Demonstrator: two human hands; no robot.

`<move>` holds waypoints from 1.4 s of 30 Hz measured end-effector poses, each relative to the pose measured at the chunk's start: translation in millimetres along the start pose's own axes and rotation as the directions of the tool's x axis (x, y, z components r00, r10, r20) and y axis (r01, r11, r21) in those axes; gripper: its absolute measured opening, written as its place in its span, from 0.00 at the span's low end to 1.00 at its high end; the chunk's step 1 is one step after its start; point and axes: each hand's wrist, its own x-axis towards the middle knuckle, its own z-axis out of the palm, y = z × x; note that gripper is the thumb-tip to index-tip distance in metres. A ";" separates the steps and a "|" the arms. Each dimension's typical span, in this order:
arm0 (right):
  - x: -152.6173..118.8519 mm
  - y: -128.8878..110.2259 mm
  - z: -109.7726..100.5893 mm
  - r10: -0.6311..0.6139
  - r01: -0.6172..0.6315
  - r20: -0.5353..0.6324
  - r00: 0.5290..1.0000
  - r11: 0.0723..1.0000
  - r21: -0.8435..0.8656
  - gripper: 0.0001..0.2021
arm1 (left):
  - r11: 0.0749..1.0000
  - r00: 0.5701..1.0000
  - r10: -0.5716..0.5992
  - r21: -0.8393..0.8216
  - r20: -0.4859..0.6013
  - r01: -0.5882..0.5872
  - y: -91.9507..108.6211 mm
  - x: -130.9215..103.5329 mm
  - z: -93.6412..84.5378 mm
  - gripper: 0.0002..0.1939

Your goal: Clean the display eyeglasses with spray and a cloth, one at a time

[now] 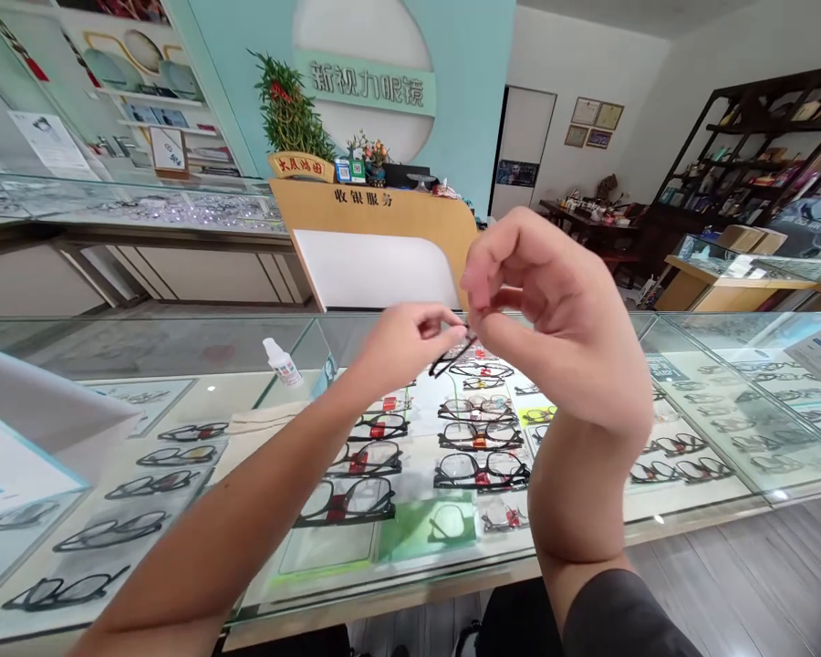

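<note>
Above the glass display counter, my left hand [410, 342] pinches a dark pair of glasses [446, 360] between thumb and fingertips. My right hand [554, 319] is raised close beside it, its fingers curled and the thumb against the fingertips at the upper end of the glasses. What my right fingertips grip is too small and hidden to make out. Under the glass lie rows of eyeglasses [480, 436], several with red tags. A small white bottle [283, 363] stands on the counter left of my hands, near a beige cloth [265, 418].
A white and blue sign [20, 438] stands on the counter at the left. A wooden cashier desk [383, 214] with a plant [287, 109] is beyond the counter. Another display case [739, 274] and dark shelves [759, 155] are at the right.
</note>
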 end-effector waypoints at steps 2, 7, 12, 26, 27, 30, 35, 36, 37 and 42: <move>5.4 4.9 7.3 -0.032 0.034 -0.014 0.999 0.990 0.138 0.05 | 0.997 0.995 -0.010 -0.080 -0.094 0.003 11.8 -5.1 -26.2 0.07; 20.9 28.0 24.0 0.007 -0.008 0.002 1.000 0.945 0.328 0.10 | 0.972 0.944 0.066 -0.194 -0.324 -0.134 21.4 -16.6 -62.8 0.09; 29.3 40.7 38.2 -0.014 -0.049 0.116 0.993 0.850 0.524 0.19 | 0.967 0.914 0.103 -0.177 -0.392 -0.184 26.5 -29.5 -70.7 0.06; 33.3 41.8 55.3 0.141 -0.177 0.109 0.984 0.716 0.675 0.19 | 0.932 0.836 0.360 0.122 -0.414 -0.341 36.2 -42.3 -67.8 0.02; 33.0 40.0 56.0 0.171 -0.190 0.098 0.980 0.686 0.702 0.19 | 0.929 0.835 0.368 0.120 -0.410 -0.350 34.0 -41.5 -67.2 0.02; 32.8 34.1 58.6 0.259 -0.220 0.069 0.963 0.617 0.756 0.19 | 0.928 0.846 0.368 0.097 -0.387 -0.360 28.2 -38.9 -65.5 0.04; 34.1 30.3 61.5 0.293 -0.207 0.006 0.956 0.662 0.720 0.18 | 0.932 0.872 0.355 0.053 -0.338 -0.359 27.0 -36.7 -63.7 0.08; 34.3 30.6 61.7 0.291 -0.201 -0.006 0.957 0.675 0.710 0.18 | 0.932 0.873 0.354 0.052 -0.336 -0.358 27.5 -36.5 -63.2 0.09; 34.5 31.0 61.8 0.288 -0.196 -0.016 0.957 0.687 0.700 0.18 | 0.933 0.873 0.352 0.048 -0.339 -0.357 27.9 -36.2 -62.7 0.09; 34.2 33.6 62.6 0.268 -0.180 -0.033 0.963 0.725 0.664 0.20 | 0.932 0.861 0.346 0.029 -0.372 -0.362 28.5 -35.3 -60.3 0.08</move>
